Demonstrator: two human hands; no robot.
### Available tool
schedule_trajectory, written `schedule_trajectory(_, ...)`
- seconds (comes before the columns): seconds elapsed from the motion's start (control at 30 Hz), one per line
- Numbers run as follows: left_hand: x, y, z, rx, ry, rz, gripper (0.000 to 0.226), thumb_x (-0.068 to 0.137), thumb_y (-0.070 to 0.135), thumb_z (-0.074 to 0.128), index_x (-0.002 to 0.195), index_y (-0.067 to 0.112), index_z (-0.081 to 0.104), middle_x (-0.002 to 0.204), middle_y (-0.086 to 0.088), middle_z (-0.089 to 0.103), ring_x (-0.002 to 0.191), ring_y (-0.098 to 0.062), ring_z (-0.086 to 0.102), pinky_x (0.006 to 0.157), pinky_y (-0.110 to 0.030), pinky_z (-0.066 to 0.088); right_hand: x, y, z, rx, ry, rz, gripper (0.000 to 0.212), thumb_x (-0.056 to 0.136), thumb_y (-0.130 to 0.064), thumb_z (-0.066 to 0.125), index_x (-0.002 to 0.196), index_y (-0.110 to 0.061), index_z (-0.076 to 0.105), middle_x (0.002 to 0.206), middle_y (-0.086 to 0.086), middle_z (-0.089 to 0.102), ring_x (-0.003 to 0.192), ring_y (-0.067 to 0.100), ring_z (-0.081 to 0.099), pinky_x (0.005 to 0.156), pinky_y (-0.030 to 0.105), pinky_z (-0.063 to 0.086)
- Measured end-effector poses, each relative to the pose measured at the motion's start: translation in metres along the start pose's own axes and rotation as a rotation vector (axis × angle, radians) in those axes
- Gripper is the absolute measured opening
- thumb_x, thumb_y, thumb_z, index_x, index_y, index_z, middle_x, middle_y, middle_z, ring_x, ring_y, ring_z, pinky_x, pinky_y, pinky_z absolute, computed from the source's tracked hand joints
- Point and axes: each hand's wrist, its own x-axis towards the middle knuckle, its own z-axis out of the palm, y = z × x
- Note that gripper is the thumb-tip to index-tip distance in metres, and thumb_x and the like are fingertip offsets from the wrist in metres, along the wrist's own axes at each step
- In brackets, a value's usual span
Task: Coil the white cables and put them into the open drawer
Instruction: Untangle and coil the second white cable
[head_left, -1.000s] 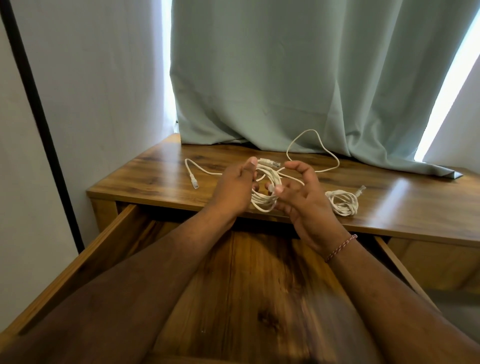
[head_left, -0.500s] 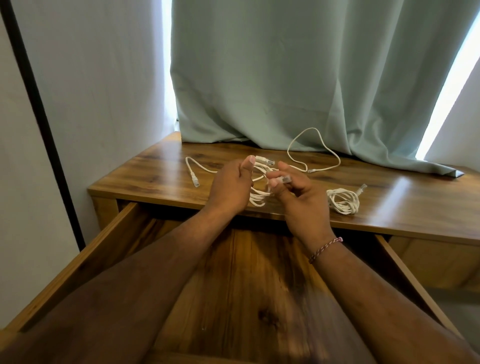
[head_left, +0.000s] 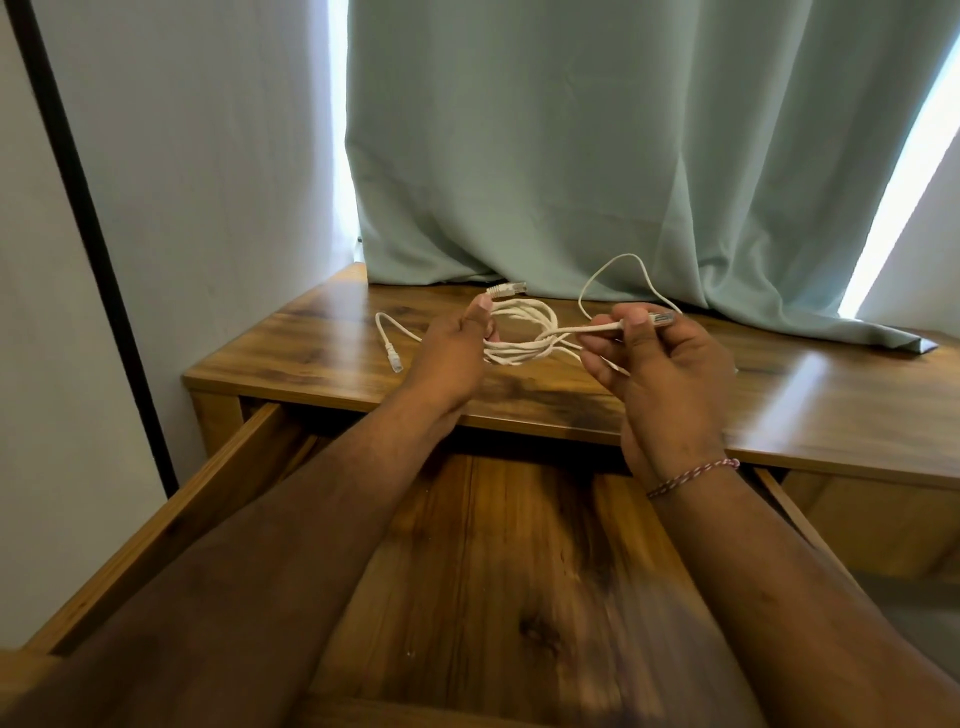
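Head view: left hand (head_left: 451, 358) grips coil (head_left: 519, 332); right hand (head_left: 662, 374) pinches plug (head_left: 661, 318).

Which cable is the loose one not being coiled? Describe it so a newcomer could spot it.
Start at the wooden desk top below the green curtain. Left of the left hand a loose white cable lies flat, ending in a clear plug. Unlike the coil both hands hold, nothing grips it.

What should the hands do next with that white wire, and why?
Probably wrap the loose end around the coil. The left hand grips the coiled white cable, and the right hand pinches its plug end pulled out sideways, so the bundle isn't tied off yet. The open drawer waits below; another cable lies on the desk.
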Motion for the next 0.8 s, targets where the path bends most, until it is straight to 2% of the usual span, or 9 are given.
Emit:
schedule_trajectory(0.1,0.005,-0.002,-0.007,0.086,0.019,-0.008,0.050,0.100,0.063,0.045,0.073,0.026,0.063,0.077,0.003,0.060,0.077,-0.021,0.051,0.080,-0.039,0.039,-0.002,-0.002,0.001,0.036,-0.001,0.027,0.016,0.103,-0.017,0.060,0.102,-0.006,0.071,0.090,0.010,0.077,0.081,0.022,0.076,0.074,0.032,0.063)
schedule_trajectory(0.17,0.006,-0.002,-0.009,0.155,0.012,-0.001,0.049,0.103,0.062,0.041,0.077,0.027,0.064,0.091,0.000,0.067,0.090,-0.025,0.060,0.085,-0.039,0.042,-0.001,-0.003,0.001,0.041,0.001,0.023,0.017,0.103,-0.017,0.061,0.104,-0.003,0.071,0.090,0.011,0.077,0.082,0.022,0.076,0.073,0.031,0.063)
schedule_trajectory(0.23,0.002,-0.001,-0.006,0.256,0.000,0.061,0.047,0.107,0.056,0.037,0.079,0.027,0.062,0.103,-0.001,0.070,0.097,-0.020,0.062,0.084,-0.034,0.043,0.002,-0.004,-0.002,0.042,0.023,0.032,0.017,0.103,-0.018,0.060,0.105,-0.004,0.071,0.088,0.009,0.077,0.080,0.022,0.076,0.073,0.031,0.063)
schedule_trajectory(0.37,-0.011,-0.011,-0.003,0.374,-0.137,0.231,0.044,0.109,0.051,0.034,0.080,0.028,0.058,0.085,0.002,0.063,0.082,-0.013,0.058,0.074,-0.034,0.044,0.007,0.009,-0.013,0.039,0.089,0.103,0.013,0.103,-0.015,0.061,0.115,-0.014,0.067,0.080,0.004,0.073,0.067,0.015,0.069,0.073,0.036,0.063)
schedule_trajectory(0.47,-0.022,-0.018,0.001,0.392,-0.200,0.258,0.041,0.110,0.045,0.035,0.081,0.026,0.057,0.082,0.003,0.061,0.079,-0.013,0.056,0.074,-0.035,0.044,0.009,0.021,-0.016,0.105,0.192,0.237,0.036,0.097,-0.011,0.070,0.129,-0.016,0.054,0.084,0.009,0.070,0.056,0.012,0.065,0.065,0.034,0.063)
schedule_trajectory(0.57,-0.031,-0.014,0.012,0.379,-0.231,0.311,0.043,0.111,0.041,0.036,0.082,0.019,0.059,0.081,-0.003,0.063,0.079,-0.020,0.060,0.074,-0.039,0.047,0.014,0.024,-0.020,0.102,0.202,0.302,0.048,0.091,-0.015,0.078,0.132,-0.007,0.054,0.076,0.009,0.072,0.054,0.011,0.065,0.064,0.035,0.063)
schedule_trajectory(0.67,-0.034,-0.013,0.019,0.354,-0.232,0.328,0.048,0.111,0.041,0.036,0.088,0.007,0.062,0.084,-0.013,0.065,0.083,-0.030,0.062,0.076,-0.045,0.049,0.018,0.026,-0.028,0.046,0.161,0.306,0.040,0.090,-0.015,0.079,0.125,-0.004,0.062,0.073,0.008,0.073,0.055,0.011,0.064,0.061,0.030,0.062)
schedule_trajectory(0.8,-0.038,-0.015,0.020,0.381,-0.248,0.355,0.045,0.111,0.039,0.036,0.095,0.008,0.065,0.086,-0.008,0.065,0.084,-0.025,0.062,0.078,-0.044,0.050,0.020,0.028,-0.027,-0.015,0.112,0.341,0.028,0.096,-0.010,0.070,0.123,-0.005,0.064,0.070,0.006,0.067,0.050,0.008,0.057,0.056,0.025,0.056)
